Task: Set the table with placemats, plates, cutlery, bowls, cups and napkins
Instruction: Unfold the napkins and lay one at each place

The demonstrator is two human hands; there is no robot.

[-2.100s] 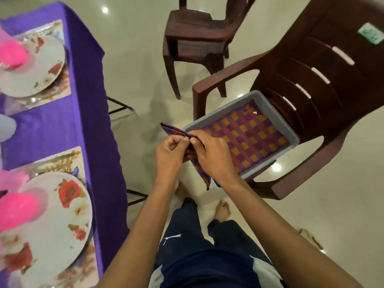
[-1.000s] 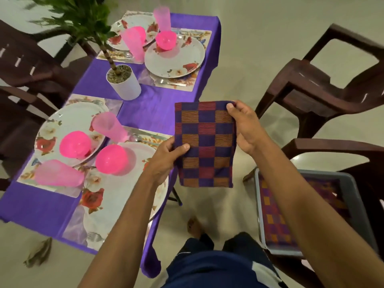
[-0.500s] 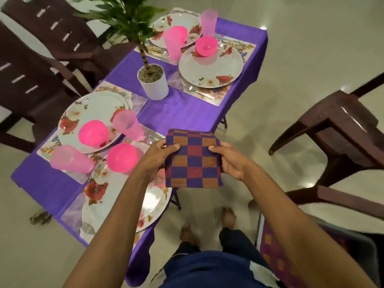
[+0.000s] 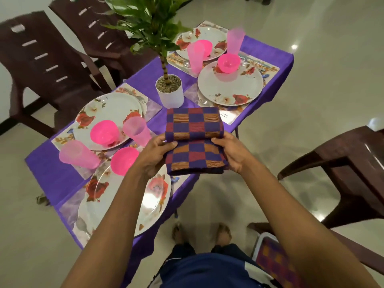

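- Left grip (image 4: 154,154): fingers curled under the left edge of the checked napkin (image 4: 194,140), thumb on top; holds it.
- Right grip (image 4: 230,151): thumb pinches the napkin's right edge, fingers below; holds it.
- Napkin: folded, purple/red/orange checks, spans btwn both grips. Far half bends over a crease at thumb level; near half lies flat twd the person. Held above the tabletop (image 4: 68,173) edge.
- Just left of and below left grip: floral plate (image 4: 153,200) on a placemat (image 4: 68,206), w/ pink bowl (image 4: 124,160) on its far rim.
- Further left: pink cup (image 4: 78,154), tilted in this wide-angle view.
- Left and beyond: 2nd plate (image 4: 108,109) w/ pink bowl (image 4: 105,132); pink cup (image 4: 136,130) beside it.
- Directly beyond the napkin: white pot (image 4: 170,94) w/ green plant, on purple cloth.
- Beyond, to the right: two more plates, each w/ pink bowl and cup; nearest plate (image 4: 230,88).
- Right of right grip: brown chair (image 4: 340,159), well apart.
- Below right forearm: tray (image 4: 276,260) w/ checked cloth, partly hidden.
- Cutlery beside far plates: partly visible, type unclear.
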